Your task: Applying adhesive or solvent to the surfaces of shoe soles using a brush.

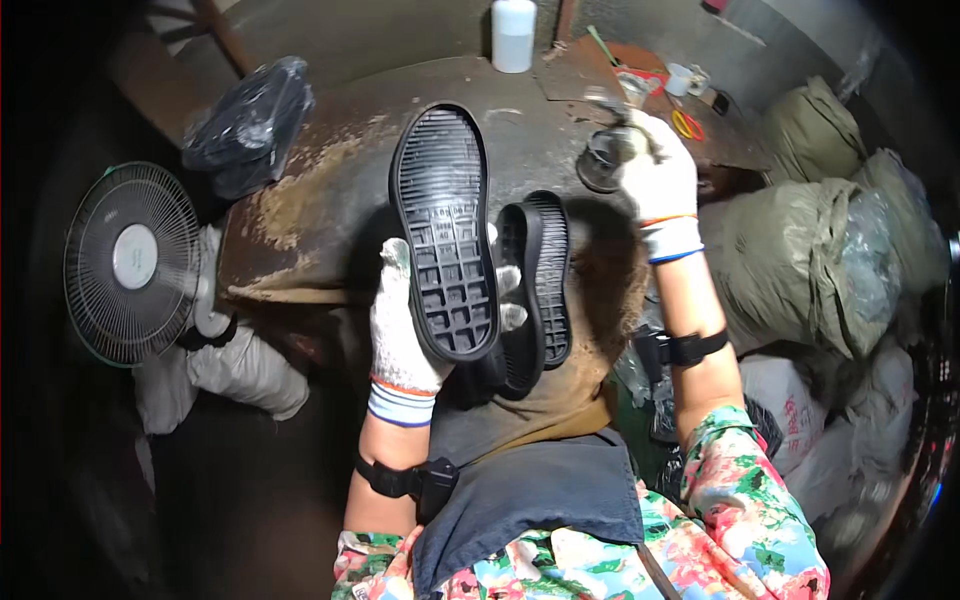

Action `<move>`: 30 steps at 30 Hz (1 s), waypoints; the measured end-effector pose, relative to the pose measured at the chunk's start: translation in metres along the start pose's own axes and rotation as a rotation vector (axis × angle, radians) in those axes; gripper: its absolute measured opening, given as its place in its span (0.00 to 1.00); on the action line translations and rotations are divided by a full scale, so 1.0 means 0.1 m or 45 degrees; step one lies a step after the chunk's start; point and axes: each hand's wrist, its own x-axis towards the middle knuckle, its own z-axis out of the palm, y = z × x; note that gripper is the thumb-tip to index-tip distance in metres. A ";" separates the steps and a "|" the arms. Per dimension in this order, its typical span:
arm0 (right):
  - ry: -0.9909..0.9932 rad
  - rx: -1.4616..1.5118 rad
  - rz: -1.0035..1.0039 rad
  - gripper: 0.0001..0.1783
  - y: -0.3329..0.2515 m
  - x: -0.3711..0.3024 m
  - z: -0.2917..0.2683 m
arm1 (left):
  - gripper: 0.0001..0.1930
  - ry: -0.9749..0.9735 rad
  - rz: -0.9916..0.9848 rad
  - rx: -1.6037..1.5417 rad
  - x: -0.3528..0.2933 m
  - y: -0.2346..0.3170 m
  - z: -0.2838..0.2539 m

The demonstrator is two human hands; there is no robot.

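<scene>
My left hand, in a white knit glove, grips a black shoe sole upright. The sole's ridged and gridded side faces me, and the glove's fingertips show past its right edge. Close beside it, over my lap, stand more black shoe soles on edge. My gloved right hand is raised at the right of the table, fingers closed and partly blurred. What it pinches I cannot make out. Just left of these fingers is a small dark round pot, partly hidden by the hand.
The worn table carries a black plastic-wrapped bundle, a white bottle, a white cup and a yellow ring. A fan stands at the left. Stuffed sacks crowd the right.
</scene>
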 end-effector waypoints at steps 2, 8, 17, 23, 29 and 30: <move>-0.054 0.228 -0.123 0.10 -0.18 0.02 0.14 | 0.41 0.065 -0.080 0.018 0.06 -0.14 0.02; -0.131 0.136 -0.101 0.13 -0.31 -0.07 0.32 | 0.42 0.199 -0.253 -0.014 -0.09 -0.24 0.04; -0.513 0.690 0.393 0.15 -1.24 -0.78 0.18 | 0.38 0.202 -0.140 -0.091 -0.01 -0.30 -0.08; -0.680 0.867 0.322 0.13 -1.62 -1.23 -0.15 | 0.31 0.185 0.105 -0.041 0.09 -0.01 -0.31; -0.742 0.557 0.144 0.10 -1.66 -1.24 -0.39 | 0.31 -0.111 -0.228 0.255 -0.13 0.28 -0.18; -0.713 0.386 0.058 0.09 -1.63 -1.19 -0.40 | 0.32 0.202 0.096 0.884 -0.16 0.18 -0.16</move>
